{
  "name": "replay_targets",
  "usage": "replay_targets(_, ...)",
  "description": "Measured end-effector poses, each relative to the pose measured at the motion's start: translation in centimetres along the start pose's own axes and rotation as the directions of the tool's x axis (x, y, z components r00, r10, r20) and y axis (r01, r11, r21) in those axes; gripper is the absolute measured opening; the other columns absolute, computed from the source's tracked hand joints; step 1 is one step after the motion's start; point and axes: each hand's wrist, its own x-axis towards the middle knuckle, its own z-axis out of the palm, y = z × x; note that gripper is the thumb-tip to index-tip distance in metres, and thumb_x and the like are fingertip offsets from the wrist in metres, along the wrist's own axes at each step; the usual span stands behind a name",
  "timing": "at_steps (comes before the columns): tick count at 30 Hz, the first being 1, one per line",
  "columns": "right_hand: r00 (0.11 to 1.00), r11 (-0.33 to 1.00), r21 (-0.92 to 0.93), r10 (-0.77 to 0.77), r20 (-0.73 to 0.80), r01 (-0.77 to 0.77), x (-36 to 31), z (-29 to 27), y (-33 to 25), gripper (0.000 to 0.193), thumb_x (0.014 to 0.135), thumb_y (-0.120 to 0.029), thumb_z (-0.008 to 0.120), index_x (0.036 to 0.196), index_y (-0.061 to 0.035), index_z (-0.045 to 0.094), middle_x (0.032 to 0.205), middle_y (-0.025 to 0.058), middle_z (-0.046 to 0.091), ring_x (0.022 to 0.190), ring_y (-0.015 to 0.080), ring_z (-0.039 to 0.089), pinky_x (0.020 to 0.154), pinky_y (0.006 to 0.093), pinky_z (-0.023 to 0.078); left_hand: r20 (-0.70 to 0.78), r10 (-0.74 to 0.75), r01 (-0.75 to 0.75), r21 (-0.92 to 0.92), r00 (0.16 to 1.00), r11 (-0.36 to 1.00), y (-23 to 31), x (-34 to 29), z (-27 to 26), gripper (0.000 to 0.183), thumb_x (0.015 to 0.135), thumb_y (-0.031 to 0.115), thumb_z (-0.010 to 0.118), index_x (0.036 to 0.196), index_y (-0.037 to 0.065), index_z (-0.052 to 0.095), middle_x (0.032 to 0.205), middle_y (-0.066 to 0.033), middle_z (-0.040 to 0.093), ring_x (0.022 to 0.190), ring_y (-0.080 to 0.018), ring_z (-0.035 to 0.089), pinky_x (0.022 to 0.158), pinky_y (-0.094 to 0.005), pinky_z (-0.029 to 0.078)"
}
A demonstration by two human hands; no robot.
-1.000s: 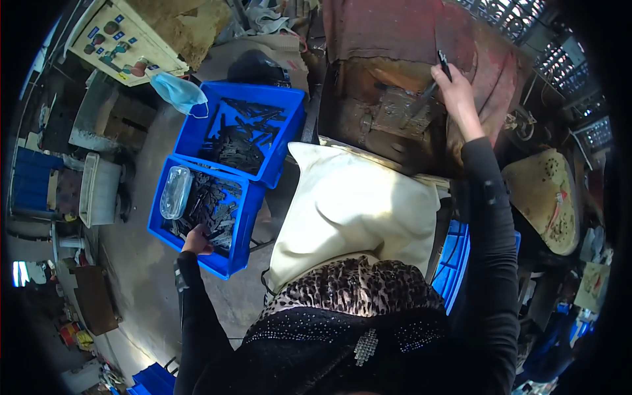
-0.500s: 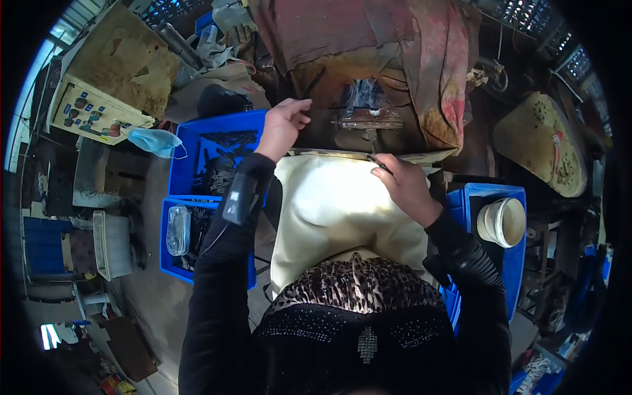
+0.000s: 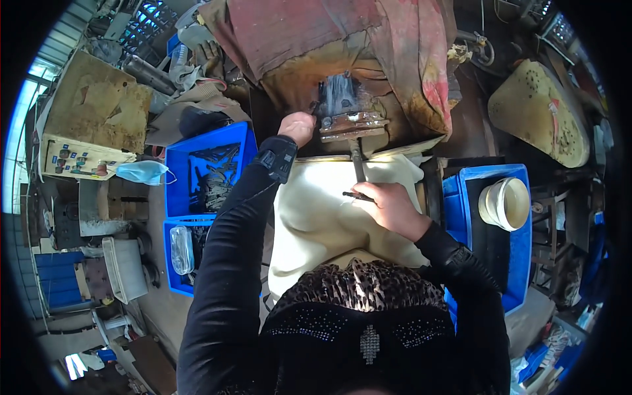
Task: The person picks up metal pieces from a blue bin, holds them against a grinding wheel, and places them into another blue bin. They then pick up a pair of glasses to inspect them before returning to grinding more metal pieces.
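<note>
My left hand (image 3: 297,128) is closed beside the left end of a rusty metal rest (image 3: 355,125). Its fingertips are hidden, and what they hold, if anything, I cannot make out. Behind the rest stands a grey, streaked block-like part (image 3: 340,93), partly in shadow. Low over my lap, my right hand (image 3: 394,209) pinches a short, thin dark rod (image 3: 357,196) that sticks out to the left. Just beyond that hand, a narrow metal bar (image 3: 357,160) runs down from the rest. A cream apron (image 3: 309,210) covers my lap.
At left, a blue bin (image 3: 172,178) holds many thin dark pieces; a second blue bin (image 3: 172,280) contains a clear plastic box (image 3: 182,250). A white tub (image 3: 510,204) sits on blue bins (image 3: 520,263) at right. Reddish cloth (image 3: 316,33) drapes over the bench.
My left hand has gone from raised with fingers apart to closed beside the rest. My right hand has moved left and down over the apron, still pinching the dark rod. The whole view has shifted slightly.
</note>
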Motion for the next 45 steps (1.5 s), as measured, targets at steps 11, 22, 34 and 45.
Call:
replay_targets(11, 0.768, 0.127, 0.895, 0.573, 0.286, -0.428, 4.2, -3.8, 5.2, 0.025, 0.089, -0.008, 0.057, 0.113, 0.0001, 0.057, 0.072, -0.0004, 0.056, 0.068, 0.0132, 0.056, 0.063, 0.0297, 0.046, 0.172, -0.084, 0.091, -0.037, 0.982, 0.995, 0.6, 1.6, 2.1, 0.021, 0.082, 0.011, 0.050, 0.080, 0.010, 0.071, 0.088, -0.0158, 0.069, 0.085, -0.0334, 0.067, 0.076, -0.0422, 0.054)
replay_targets(22, 0.823, -0.195, 0.966, 0.512, 0.246, -0.168, 8.3, -2.2, 5.2, 0.038, 0.084, 0.004, 0.054, 0.120, 0.0013, 0.044, 0.094, 0.0115, 0.058, 0.086, 0.0253, 0.062, 0.078, 0.0400, 0.053, 0.203, -0.017, 0.028, -0.053, 0.979, 0.998, -0.5, 1.0, 2.4, 0.021, 0.083, 0.013, 0.051, 0.082, 0.007, 0.071, 0.083, -0.0187, 0.068, 0.080, -0.0344, 0.066, 0.074, -0.0443, 0.053)
replay_targets(34, 0.834, -0.190, 0.971, 0.505, 0.222, -0.143, 10.6, -0.9, 5.1, 0.026, 0.093, -0.004, 0.054, 0.119, -0.0008, 0.050, 0.109, 0.0165, 0.059, 0.107, 0.0342, 0.061, 0.097, 0.0486, 0.048, -0.057, -0.451, 0.236, -0.789, 0.891, 0.567, 6.3, -4.2, -10.1, 0.017, 0.086, 0.009, 0.056, 0.075, -0.002, 0.062, 0.068, -0.0148, 0.063, 0.065, -0.0281, 0.065, 0.058, -0.0372, 0.052)
replay_targets(45, 0.843, -0.276, 0.960, 0.507, 0.178, -0.037, 9.9, 0.3, 3.5, 0.022, 0.096, -0.018, 0.056, 0.110, -0.0018, 0.055, 0.103, 0.0131, 0.061, 0.100, 0.0250, 0.062, 0.092, 0.0415, 0.050, -0.291, -0.218, -0.070, -0.731, 0.932, 0.679, 10.9, -6.2, -11.8, 0.032, 0.085, -0.008, 0.047, 0.111, -0.001, 0.063, 0.087, -0.0163, 0.064, 0.069, -0.0208, 0.063, 0.063, -0.0291, 0.052)
